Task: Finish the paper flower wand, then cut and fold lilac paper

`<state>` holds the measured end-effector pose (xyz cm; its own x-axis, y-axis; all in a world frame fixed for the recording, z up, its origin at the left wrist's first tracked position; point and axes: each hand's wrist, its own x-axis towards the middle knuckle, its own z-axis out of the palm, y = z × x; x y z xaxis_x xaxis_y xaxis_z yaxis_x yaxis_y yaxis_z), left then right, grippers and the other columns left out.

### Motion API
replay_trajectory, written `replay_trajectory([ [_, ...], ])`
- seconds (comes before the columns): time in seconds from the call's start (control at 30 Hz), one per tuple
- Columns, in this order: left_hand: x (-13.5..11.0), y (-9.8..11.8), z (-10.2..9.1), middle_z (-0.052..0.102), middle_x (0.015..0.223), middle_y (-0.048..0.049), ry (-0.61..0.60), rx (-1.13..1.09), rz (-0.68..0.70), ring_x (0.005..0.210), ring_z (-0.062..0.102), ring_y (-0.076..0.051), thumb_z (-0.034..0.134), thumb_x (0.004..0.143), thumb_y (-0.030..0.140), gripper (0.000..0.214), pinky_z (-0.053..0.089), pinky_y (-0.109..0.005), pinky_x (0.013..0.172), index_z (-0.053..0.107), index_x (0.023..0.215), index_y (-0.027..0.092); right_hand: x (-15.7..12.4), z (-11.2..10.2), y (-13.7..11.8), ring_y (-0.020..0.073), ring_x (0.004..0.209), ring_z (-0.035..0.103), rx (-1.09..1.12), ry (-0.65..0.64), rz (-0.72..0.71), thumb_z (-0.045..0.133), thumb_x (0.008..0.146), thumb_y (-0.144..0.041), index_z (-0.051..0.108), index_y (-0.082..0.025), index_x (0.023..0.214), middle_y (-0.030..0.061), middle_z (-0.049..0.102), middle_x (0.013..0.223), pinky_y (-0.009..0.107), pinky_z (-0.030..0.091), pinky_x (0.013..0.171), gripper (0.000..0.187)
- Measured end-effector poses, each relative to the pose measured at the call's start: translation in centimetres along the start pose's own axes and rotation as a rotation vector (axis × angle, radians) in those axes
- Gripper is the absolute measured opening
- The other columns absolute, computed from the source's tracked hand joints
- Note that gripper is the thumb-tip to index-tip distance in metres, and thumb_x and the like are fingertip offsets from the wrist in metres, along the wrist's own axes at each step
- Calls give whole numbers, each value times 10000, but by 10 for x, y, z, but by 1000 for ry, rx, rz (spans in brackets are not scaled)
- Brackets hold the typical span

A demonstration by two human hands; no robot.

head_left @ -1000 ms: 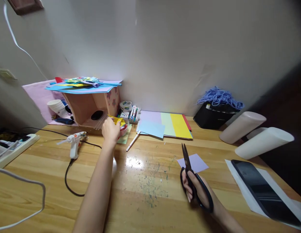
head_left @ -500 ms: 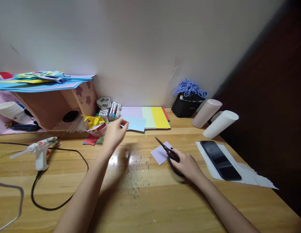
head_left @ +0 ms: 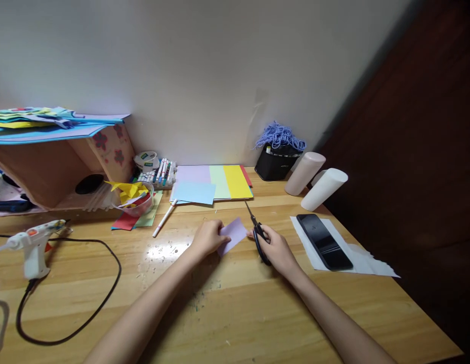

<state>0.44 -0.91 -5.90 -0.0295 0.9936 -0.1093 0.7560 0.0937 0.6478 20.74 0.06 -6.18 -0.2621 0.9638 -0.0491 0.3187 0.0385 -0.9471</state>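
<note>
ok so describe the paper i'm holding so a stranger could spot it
On the wooden table, look just in front of the fanned stack of coloured sheets by the wall. There the left hand pinches a small lilac paper piece, beside the right hand holding black scissors. It is the only paper in a hand, much smaller than the full sheets.
</note>
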Motion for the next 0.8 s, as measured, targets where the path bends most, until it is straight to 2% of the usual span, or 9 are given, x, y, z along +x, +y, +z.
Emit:
replay_trajectory([
  [0.1,7,-3,-8,503,581,9,0,-110,30,571,465,-145,595,643,408,255,271,-240,519,516,596,170,5,-1,3,142,541,569,210,5,73,569,719,-511,565,-172,837,79,660,823,246,456,436,359],
  [0.23,7,-1,-23,495,585,24,-97,-337,77,563,450,-117,605,638,410,271,293,-223,524,545,624,147,7,1,1,89,490,511,364,3,76,615,697,-492,547,-162,810,53,644,785,267,516,506,355],
  [0.37,-3,11,-32,521,576,26,-298,-464,134,536,446,-98,644,606,387,256,295,-208,502,585,638,140,4,4,-1,62,428,471,374,5,84,697,637,-437,505,-163,837,-26,554,656,225,473,461,390],
  [0.47,-8,17,-31,548,584,19,-356,-489,126,527,458,-96,662,592,373,251,305,-207,495,599,654,139,1,3,-3,66,445,498,304,7,51,735,602,-394,494,-163,821,-44,501,656,199,409,426,400],
  [0.53,-8,18,-29,557,592,13,-303,-502,85,533,476,-101,665,594,372,255,320,-208,495,594,656,135,0,3,-4,61,451,499,289,27,29,737,600,-390,490,-163,806,-42,491,690,200,398,430,394],
  [0.7,-1,17,-18,620,670,-36,18,-581,-49,595,552,-142,647,626,410,315,393,-235,532,605,734,117,1,4,-4,63,448,489,327,104,0,724,617,-398,478,-163,791,-51,467,658,207,396,432,381],
  [0.73,0,17,-15,641,712,-57,28,-626,-50,625,570,-153,640,639,417,334,412,-245,552,615,767,110,1,4,-3,67,450,488,344,119,-2,721,622,-395,478,-164,790,-58,460,630,207,399,435,375],
  [0.8,0,19,-9,671,821,-93,-33,-723,-45,704,602,-172,632,661,419,363,447,-263,613,633,838,103,2,5,-1,70,451,481,393,155,4,724,620,-392,482,-164,786,-72,442,575,204,412,445,371],
])
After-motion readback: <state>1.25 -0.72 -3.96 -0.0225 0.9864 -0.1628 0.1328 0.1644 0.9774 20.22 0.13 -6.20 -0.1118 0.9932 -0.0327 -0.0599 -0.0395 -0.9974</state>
